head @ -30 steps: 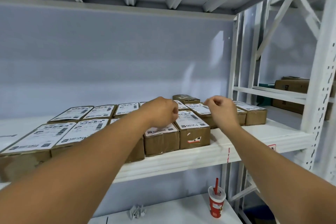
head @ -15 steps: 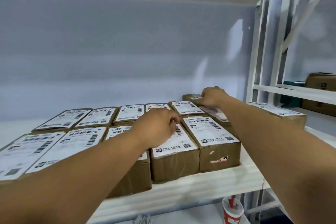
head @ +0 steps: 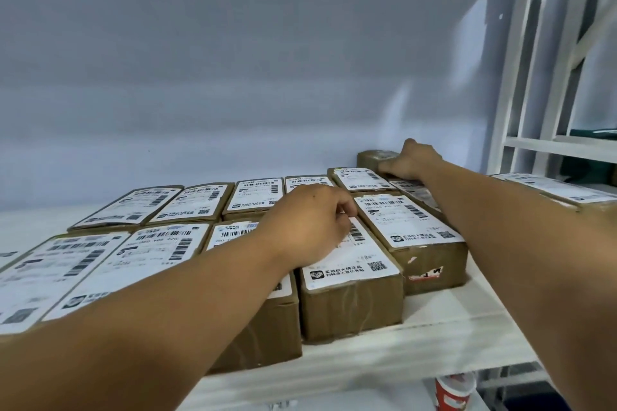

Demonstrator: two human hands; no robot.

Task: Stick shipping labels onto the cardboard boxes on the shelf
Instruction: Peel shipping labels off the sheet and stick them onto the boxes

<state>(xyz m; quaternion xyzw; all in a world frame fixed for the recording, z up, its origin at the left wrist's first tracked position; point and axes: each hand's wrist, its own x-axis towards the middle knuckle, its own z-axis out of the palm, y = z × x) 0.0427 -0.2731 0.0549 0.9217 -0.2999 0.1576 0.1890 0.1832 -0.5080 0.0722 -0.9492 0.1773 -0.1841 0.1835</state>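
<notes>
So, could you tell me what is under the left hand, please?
A white shipping label on a front-row cardboard box. Its near end with the QR code shows; the left hand covers much of the rest, and whether the fingers pinch anything is hidden.

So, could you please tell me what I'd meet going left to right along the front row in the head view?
Far-left labelled box → second labelled box → left hand → box with torn red sticker.
</notes>
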